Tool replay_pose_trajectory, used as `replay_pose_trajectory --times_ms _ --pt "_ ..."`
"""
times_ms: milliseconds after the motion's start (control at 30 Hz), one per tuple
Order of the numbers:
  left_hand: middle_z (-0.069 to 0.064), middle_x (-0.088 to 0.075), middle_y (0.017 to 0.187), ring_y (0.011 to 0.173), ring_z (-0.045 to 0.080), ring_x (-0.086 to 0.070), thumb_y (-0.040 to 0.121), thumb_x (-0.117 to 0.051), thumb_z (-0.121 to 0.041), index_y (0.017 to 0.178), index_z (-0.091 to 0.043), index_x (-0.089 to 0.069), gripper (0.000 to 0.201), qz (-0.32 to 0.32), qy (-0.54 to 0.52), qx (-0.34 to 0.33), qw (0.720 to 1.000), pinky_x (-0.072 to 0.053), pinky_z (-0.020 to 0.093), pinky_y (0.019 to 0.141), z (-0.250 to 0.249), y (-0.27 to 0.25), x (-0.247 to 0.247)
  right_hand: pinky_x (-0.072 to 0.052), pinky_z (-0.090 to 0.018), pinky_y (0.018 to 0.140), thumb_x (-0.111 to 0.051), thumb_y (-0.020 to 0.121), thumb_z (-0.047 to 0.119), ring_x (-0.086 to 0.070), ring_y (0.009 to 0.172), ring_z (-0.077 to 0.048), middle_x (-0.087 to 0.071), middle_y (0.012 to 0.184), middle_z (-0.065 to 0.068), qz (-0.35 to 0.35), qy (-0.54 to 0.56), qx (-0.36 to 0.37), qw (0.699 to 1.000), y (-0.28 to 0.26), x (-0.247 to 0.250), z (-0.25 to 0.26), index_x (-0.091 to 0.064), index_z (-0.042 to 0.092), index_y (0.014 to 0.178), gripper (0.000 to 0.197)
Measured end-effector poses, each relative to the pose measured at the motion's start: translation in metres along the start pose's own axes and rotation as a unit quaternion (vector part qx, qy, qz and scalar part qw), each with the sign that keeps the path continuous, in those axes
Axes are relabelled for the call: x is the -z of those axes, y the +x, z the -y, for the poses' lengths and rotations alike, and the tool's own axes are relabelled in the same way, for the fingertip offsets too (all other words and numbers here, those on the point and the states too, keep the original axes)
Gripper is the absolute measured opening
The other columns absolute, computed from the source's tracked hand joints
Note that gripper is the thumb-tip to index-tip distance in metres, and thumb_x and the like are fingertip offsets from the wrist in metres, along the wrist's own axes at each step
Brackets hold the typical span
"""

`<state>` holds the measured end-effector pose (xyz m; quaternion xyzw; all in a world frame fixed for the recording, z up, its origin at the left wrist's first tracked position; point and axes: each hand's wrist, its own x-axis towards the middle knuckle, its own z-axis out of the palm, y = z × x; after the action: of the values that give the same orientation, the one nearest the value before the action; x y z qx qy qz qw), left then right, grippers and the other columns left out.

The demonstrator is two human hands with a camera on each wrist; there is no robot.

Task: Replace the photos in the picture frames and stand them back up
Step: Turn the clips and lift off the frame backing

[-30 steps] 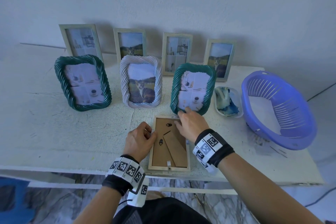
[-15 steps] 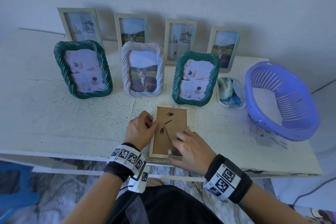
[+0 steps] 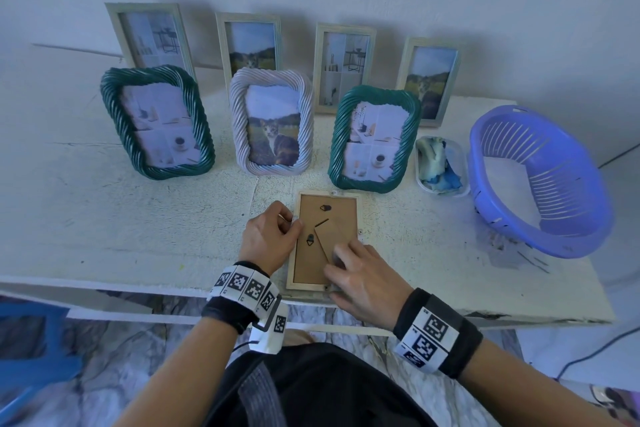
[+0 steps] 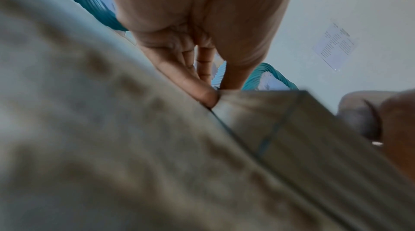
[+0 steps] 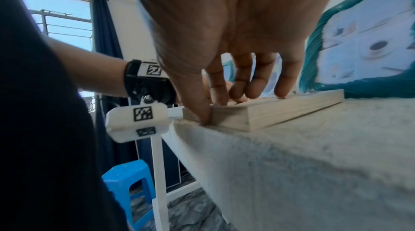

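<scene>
Head view: wooden frame lies face down at the near edge of the bench, brown backing up, stand flap lying on it. Left hand has fingers curled, pinching the frame's left rail. Right hand grips the near right corner, thumb on the front edge, fingertips on the backing. Seven frames stand behind it.

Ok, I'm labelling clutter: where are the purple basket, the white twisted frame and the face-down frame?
purple basket [image 3: 585, 204], head view, right rim.
white twisted frame [image 3: 238, 121], head view, left border.
face-down frame [image 3: 313, 218], head view, brown backing board.
</scene>
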<state>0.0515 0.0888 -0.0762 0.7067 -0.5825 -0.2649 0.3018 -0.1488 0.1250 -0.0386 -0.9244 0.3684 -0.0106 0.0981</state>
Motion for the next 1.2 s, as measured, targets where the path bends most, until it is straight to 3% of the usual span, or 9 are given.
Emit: replay_pose_trajectory --times_ms 200,300,367,467,633,733,867,1067,1200 --pt "-0.005 -0.061 0.066 0.065 0.011 -0.057 0.089 -0.066 -0.030 0.085 -0.015 -0.058 0.017 -0.001 -0.001 0.007 1.000 -0.038 0.017 0.058 0.001 0.000 0.000 -0.050 -0.038 0.072 -0.069 0.078 0.025 -0.051 0.085 -0.023 -0.054 0.089 -0.003 -0.012 -0.065 -0.025 0.998 -0.005 -0.008 0.013 -0.061 0.014 0.084 0.015" --pt "-0.006 -0.062 0.067 0.067 0.011 -0.059 0.088 -0.067 -0.031 0.086 -0.015 -0.059 0.018 0.000 -0.009 0.012 1.000 -0.043 0.023 0.061 0.000 -0.001 0.001 -0.049 -0.034 0.068 -0.061 0.080 0.043 -0.050 0.082 -0.020 -0.054 0.089 -0.001 -0.004 -0.029 -0.047 0.998 -0.005 -0.003 0.010 -0.061 0.016 0.087 0.028" --pt "-0.008 -0.062 0.069 0.066 0.007 -0.058 0.087 -0.069 -0.033 0.085 -0.017 -0.061 0.018 -0.002 -0.027 0.014 1.000 -0.044 0.018 0.061 0.001 -0.002 0.002 -0.046 -0.032 0.069 -0.048 0.084 0.058 -0.047 0.084 -0.019 -0.051 0.095 0.000 -0.006 -0.003 -0.087 0.996 -0.002 0.002 0.004 -0.058 0.018 0.097 0.043" --pt "-0.010 -0.063 0.070 0.065 -0.001 -0.058 0.088 -0.068 -0.035 0.085 -0.020 -0.062 0.017 -0.007 -0.039 0.015 0.999 -0.041 0.010 0.057 0.002 -0.003 0.004 -0.046 -0.034 0.071 -0.037 0.088 0.060 -0.047 0.087 -0.021 -0.052 0.101 -0.003 -0.026 -0.026 -0.144 0.989 0.005 0.005 -0.004 -0.055 0.021 0.108 0.048" --pt "-0.007 -0.064 0.068 0.062 0.010 -0.063 0.087 -0.068 -0.029 0.089 -0.020 -0.063 0.011 -0.005 -0.073 0.026 0.997 -0.056 0.030 0.062 0.006 -0.002 0.004 -0.043 -0.040 0.073 -0.052 0.079 0.060 -0.049 0.084 -0.027 -0.057 0.092 -0.004 -0.027 -0.055 -0.202 0.977 0.020 0.004 0.000 -0.061 0.026 0.111 0.048" --pt "-0.005 -0.065 0.070 0.064 0.014 -0.065 0.087 -0.069 -0.029 0.090 -0.019 -0.064 0.011 0.001 -0.084 0.025 0.996 -0.059 0.038 0.064 0.007 -0.002 0.004 -0.041 -0.043 0.079 -0.056 0.082 0.050 -0.049 0.089 -0.029 -0.055 0.095 -0.006 -0.031 -0.042 -0.204 0.978 0.029 0.003 0.006 -0.061 0.027 0.113 0.039" --pt "-0.005 -0.066 0.069 0.063 0.015 -0.066 0.087 -0.069 -0.028 0.091 -0.020 -0.065 0.010 0.001 -0.086 0.019 0.996 -0.059 0.041 0.064 0.009 -0.003 0.005 -0.038 -0.042 0.083 -0.057 0.084 0.042 -0.043 0.094 -0.027 -0.049 0.099 -0.006 -0.044 0.003 -0.231 0.972 0.035 0.006 0.011 -0.061 0.026 0.114 0.035" --pt "-0.006 -0.066 0.071 0.063 0.014 -0.066 0.087 -0.069 -0.029 0.091 -0.021 -0.066 0.009 0.002 -0.091 0.014 0.996 -0.060 0.041 0.062 0.010 -0.004 0.004 -0.040 -0.041 0.076 -0.063 0.072 0.039 -0.044 0.082 -0.025 -0.048 0.086 -0.004 -0.076 -0.046 -0.278 0.956 0.031 0.015 0.010 -0.066 0.023 0.083 0.020" --pt "-0.007 -0.064 0.070 0.064 0.015 -0.064 0.088 -0.068 -0.027 0.091 -0.022 -0.065 0.007 0.001 -0.093 0.016 0.996 -0.059 0.041 0.064 0.010 -0.005 0.004 -0.038 -0.041 0.082 -0.058 0.078 0.045 -0.043 0.089 -0.024 -0.049 0.093 -0.004 -0.058 -0.027 -0.292 0.954 0.009 0.022 -0.010 -0.066 0.029 0.101 0.029"
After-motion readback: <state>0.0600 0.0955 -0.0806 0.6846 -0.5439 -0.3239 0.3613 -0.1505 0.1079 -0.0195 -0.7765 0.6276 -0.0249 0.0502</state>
